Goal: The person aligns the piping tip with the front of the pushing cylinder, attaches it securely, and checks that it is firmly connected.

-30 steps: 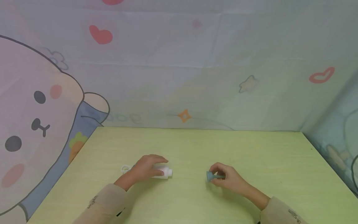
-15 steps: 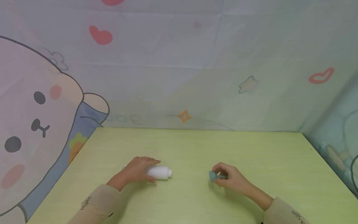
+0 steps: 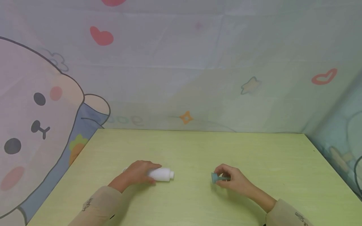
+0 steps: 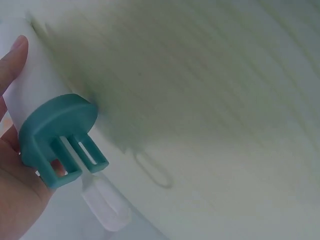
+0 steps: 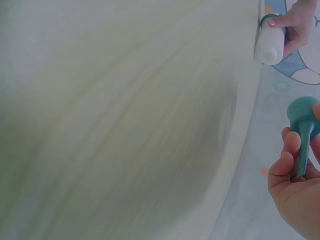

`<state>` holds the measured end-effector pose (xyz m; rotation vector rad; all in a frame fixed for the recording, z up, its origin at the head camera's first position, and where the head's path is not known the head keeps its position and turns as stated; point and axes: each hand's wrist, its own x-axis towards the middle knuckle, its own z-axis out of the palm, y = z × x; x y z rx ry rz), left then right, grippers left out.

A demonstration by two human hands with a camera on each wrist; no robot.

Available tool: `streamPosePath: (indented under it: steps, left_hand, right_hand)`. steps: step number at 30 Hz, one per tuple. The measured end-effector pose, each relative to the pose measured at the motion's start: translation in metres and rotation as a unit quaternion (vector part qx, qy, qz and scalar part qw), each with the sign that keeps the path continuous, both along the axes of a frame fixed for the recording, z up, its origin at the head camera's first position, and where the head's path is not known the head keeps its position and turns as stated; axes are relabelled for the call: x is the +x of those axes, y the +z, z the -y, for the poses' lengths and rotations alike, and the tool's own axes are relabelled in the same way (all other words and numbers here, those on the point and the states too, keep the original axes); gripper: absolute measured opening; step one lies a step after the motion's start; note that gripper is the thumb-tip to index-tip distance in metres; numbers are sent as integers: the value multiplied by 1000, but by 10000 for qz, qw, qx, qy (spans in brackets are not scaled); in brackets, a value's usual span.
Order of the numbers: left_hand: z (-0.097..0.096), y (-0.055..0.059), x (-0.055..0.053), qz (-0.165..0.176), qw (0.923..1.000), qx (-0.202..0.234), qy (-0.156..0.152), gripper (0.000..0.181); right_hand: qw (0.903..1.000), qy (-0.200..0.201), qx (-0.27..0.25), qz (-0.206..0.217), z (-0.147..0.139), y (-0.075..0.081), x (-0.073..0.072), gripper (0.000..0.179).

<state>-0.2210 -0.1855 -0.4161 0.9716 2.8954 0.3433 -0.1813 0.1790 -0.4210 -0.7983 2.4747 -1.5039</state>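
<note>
My left hand (image 3: 138, 172) grips a white bottle (image 3: 160, 174) lying on its side, its narrow neck facing right. A teal end piece (image 4: 60, 122) with slotted prongs closes the other end, and a white loop (image 4: 107, 202) sticks out from between the prongs. The palm hides part of the bottle. Across from it, my right hand (image 3: 233, 179) pinches a teal piece (image 5: 303, 115) with a rounded, cup-like head and a thin stem. That head points left toward the bottle neck, and the stem runs back between the fingers. A gap separates the two things.
Both hands work over a pale yellow-green table (image 3: 192, 201). A printed cloth (image 3: 169, 62) with a cartoon bear and hearts hangs behind its back edge. A dark cable (image 3: 357, 175) shows at the far right.
My left hand has slid left along the bottle, baring more of its white body, while the bottle neck stays in place. My right hand has shifted slightly right with the teal piece.
</note>
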Motion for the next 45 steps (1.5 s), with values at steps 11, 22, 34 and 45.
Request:
streamPosePath:
  steps: [11, 22, 34, 45]
  left_hand:
    - [-14, 9, 0, 38, 9998, 87, -161, 55]
    - [-37, 19, 7, 92, 9984, 336, -451, 53]
    - [-59, 31, 17, 50, 9964, 410, -740, 53]
    - [-72, 35, 22, 120, 9963, 320, -787, 54]
  right_hand:
    - [9999, -2, 21, -98, 0, -2, -2, 22]
    - [9998, -20, -13, -182, 1, -2, -4, 21]
    - [9996, 211, -165, -29, 9, 2, -3, 24]
    - [9994, 302, -153, 3, 15, 5, -3, 23]
